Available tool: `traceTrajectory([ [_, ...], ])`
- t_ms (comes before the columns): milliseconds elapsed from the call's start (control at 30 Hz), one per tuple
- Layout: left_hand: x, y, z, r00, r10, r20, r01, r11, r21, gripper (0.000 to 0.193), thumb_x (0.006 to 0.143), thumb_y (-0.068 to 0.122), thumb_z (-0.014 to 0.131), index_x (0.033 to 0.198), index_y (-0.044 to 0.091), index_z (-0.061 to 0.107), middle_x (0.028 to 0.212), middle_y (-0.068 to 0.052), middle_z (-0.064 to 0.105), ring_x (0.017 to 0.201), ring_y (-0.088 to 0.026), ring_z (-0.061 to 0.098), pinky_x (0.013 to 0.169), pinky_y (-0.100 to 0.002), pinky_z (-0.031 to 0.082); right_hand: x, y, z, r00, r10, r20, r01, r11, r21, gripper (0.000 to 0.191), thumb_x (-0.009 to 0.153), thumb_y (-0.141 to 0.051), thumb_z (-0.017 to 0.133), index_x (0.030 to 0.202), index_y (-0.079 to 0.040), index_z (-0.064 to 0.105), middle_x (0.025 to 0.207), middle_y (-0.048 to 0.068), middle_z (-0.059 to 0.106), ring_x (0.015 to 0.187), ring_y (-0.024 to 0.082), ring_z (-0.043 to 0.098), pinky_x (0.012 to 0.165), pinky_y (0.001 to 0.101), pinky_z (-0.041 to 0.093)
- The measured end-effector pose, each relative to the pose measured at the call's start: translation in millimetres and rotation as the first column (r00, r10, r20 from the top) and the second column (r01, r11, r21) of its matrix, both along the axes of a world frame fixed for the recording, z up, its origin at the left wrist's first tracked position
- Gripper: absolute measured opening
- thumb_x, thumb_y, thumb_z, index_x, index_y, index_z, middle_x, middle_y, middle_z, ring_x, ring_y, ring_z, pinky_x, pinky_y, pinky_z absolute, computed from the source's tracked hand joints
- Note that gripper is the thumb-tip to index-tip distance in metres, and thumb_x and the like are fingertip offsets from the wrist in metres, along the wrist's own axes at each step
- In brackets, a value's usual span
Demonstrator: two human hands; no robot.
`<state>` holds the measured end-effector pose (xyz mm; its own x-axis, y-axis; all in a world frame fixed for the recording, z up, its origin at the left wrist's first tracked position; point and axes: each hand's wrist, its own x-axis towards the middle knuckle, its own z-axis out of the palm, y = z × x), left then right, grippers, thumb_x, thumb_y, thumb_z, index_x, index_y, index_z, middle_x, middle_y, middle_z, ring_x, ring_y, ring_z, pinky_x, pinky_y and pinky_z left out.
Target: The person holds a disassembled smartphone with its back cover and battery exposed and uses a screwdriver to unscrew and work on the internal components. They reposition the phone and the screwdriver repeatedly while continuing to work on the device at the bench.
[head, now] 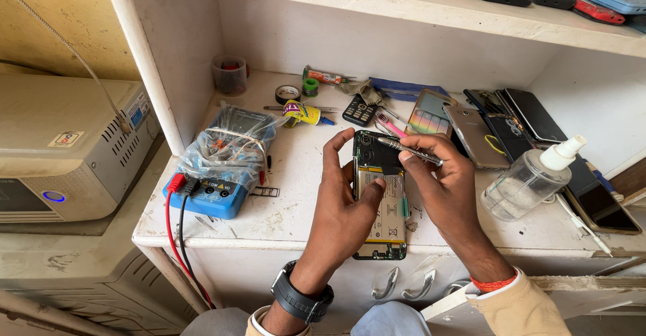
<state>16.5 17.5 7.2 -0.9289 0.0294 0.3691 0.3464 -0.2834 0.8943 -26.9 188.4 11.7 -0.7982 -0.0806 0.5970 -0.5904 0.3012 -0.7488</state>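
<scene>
An opened phone point(381, 205) with its back cover off lies on the white worktop point(296, 195), showing its battery and dark circuit board. My left hand point(343, 201) grips the phone's left side, thumb resting on the battery. My right hand point(447, 184) holds a thin metal screwdriver point(409, 150) between thumb and fingers, its tip pointing left over the upper part of the phone's board. A black watch is on my left wrist and a red thread on my right.
A blue multimeter point(215, 174) in a plastic bag with red and black leads sits at left. A clear pump bottle point(528, 178) stands at right. Several phones point(498, 124), a small tube and tape rolls lie behind; a grey box unit point(67, 147) stands far left.
</scene>
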Motion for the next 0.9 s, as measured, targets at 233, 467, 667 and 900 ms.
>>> traceTrajectory([
  [233, 0.1, 0.1, -0.1, 1.000, 0.005, 0.015, -0.005, 1.000, -0.013, 0.074, 0.092, -0.004, 0.060, 0.154, 0.012, 0.022, 0.107, -0.013, 0.071, 0.089, -0.011, 0.067, 0.071, -0.025, 0.054, -1.4, 0.4, -1.7, 1.000, 0.007, 0.004, -0.007, 1.000, -0.008, 0.019, 0.099, -0.009, 0.069, 0.116, -0.002, 0.070, 0.112, 0.001, 0.069, 0.094, 0.004, 0.061, 0.078, 0.0212, 0.049],
  [467, 1.3, -0.9, 3.8, 1.000, 0.015, 0.011, -0.015, 0.999, -0.034, 0.078, 0.091, -0.006, 0.060, 0.156, 0.014, 0.022, 0.107, -0.012, 0.072, 0.092, -0.011, 0.067, 0.075, -0.026, 0.055, -2.1, 0.2, -1.0, 1.000, -0.009, 0.000, 0.009, 1.000, 0.012, 0.019, 0.097, -0.008, 0.069, 0.116, -0.003, 0.071, 0.114, 0.002, 0.069, 0.096, 0.004, 0.062, 0.080, 0.0216, 0.050],
  [667, 4.7, -2.7, 7.0, 0.999, 0.038, -0.035, -0.040, 0.997, -0.067, 0.079, 0.090, -0.008, 0.057, 0.159, 0.016, 0.026, 0.106, -0.010, 0.072, 0.097, -0.012, 0.067, 0.079, -0.027, 0.054, -1.7, 0.3, -0.3, 1.000, -0.013, -0.002, 0.013, 1.000, 0.018, 0.019, 0.097, -0.009, 0.068, 0.116, -0.003, 0.071, 0.114, 0.002, 0.070, 0.097, 0.005, 0.063, 0.080, 0.0221, 0.050],
  [900, 4.0, -1.6, 5.9, 0.999, 0.038, -0.029, -0.040, 0.996, -0.075, 0.075, 0.091, -0.008, 0.057, 0.157, 0.014, 0.031, 0.108, -0.010, 0.071, 0.100, -0.012, 0.067, 0.082, -0.027, 0.055, -0.7, 0.3, 0.0, 1.000, -0.015, -0.002, 0.015, 1.000, 0.019, 0.019, 0.097, -0.010, 0.068, 0.115, -0.004, 0.071, 0.114, 0.002, 0.069, 0.098, 0.005, 0.063, 0.081, 0.0225, 0.049],
])
